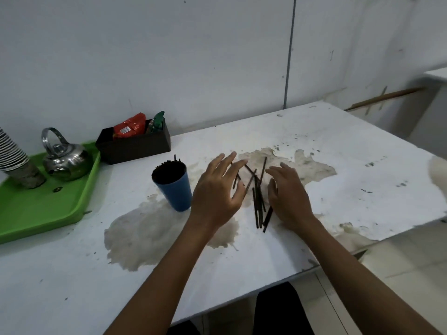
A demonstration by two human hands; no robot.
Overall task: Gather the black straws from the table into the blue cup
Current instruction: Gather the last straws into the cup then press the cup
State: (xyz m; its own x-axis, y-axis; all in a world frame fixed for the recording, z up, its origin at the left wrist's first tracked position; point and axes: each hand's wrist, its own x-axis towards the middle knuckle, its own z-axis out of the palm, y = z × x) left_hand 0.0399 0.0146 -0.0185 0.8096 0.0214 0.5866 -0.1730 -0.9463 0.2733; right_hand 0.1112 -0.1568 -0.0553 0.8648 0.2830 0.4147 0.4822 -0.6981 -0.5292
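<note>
While both hands hover over the table (338,146), we see a loose heap of black straws (258,201) lying between them on the worn white top, some crossing one another at angles. Our left hand (217,189) sits just left of the heap with fingers (226,163) spread and straight, reaching over the far end of a few straws; we cannot tell whether they touch. Our right hand (287,192) sits just right of the heap, fingers loosely curved and close together, palm turned toward the straws, gripping nothing we can make out. Left of the left hand stands the blue cup (175,192), upright and near the heap, already packed with straws, a couple of tips poking above the rim. Behind the cup rests a dark box (135,147) holding red and green packets. Farther left, a green tray (43,213) carries a shiny kettle (66,159) and a stack of cups (14,155). Stained patches mark the tabletop around the cup and heap.
</note>
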